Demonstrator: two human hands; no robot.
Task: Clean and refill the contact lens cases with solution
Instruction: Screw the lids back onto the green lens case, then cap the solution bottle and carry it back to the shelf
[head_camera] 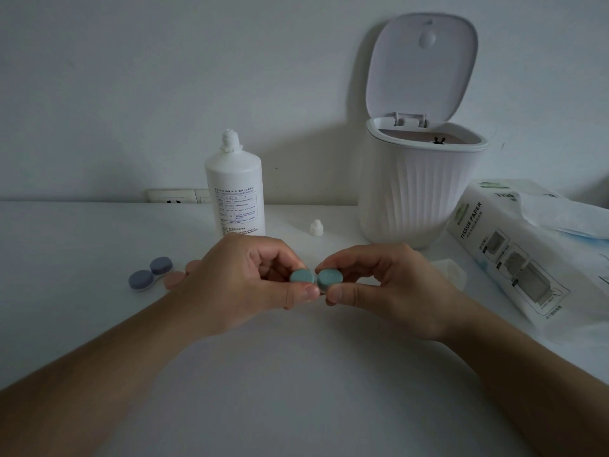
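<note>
Both hands' grips point(319, 285) clamped on teal lens case point(316, 278), one cap each.

A plain white wall point(131, 77) rises behind a smooth white table point(296, 390). The light is dim and bluish, throwing soft shadows on the wall. A white wall socket point(178, 195) sits just above the table's far edge.

A white table point(296, 374) holds a solution bottle point(235, 189), its small cap point(316, 227), a purple lens case point(150, 274), an open-lidded bin point(418, 189), and a tissue pack point(514, 255).
</note>
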